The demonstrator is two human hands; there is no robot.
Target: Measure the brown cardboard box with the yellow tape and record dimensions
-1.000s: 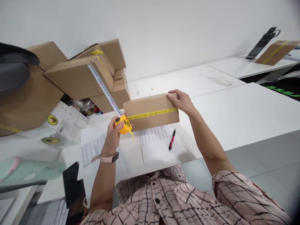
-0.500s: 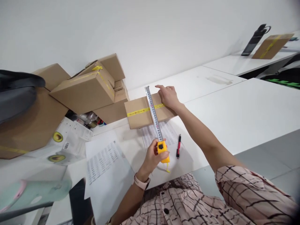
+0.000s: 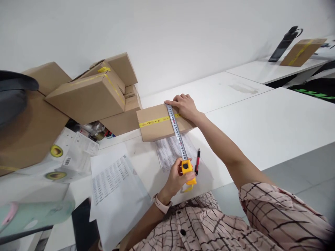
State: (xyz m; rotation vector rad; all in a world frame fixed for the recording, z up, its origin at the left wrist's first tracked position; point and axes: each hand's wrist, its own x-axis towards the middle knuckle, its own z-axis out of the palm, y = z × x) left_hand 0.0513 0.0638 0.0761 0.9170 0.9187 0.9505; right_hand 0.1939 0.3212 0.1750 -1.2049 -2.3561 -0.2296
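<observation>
my left hand (image 3: 174, 181) gripped a tape measure (image 3: 188, 169), its blade (image 3: 176, 130) over a cardboard box (image 3: 154, 130). my right hand (image 3: 185, 107) touched the tip (image 3: 168, 105); i couldn't tell if it gripped.

office-like workspace, white desks (image 3: 261, 125), printed sheets (image 3: 111, 179), pen (image 3: 198, 162), stacked cardboard boxes (image 3: 87, 97)
</observation>
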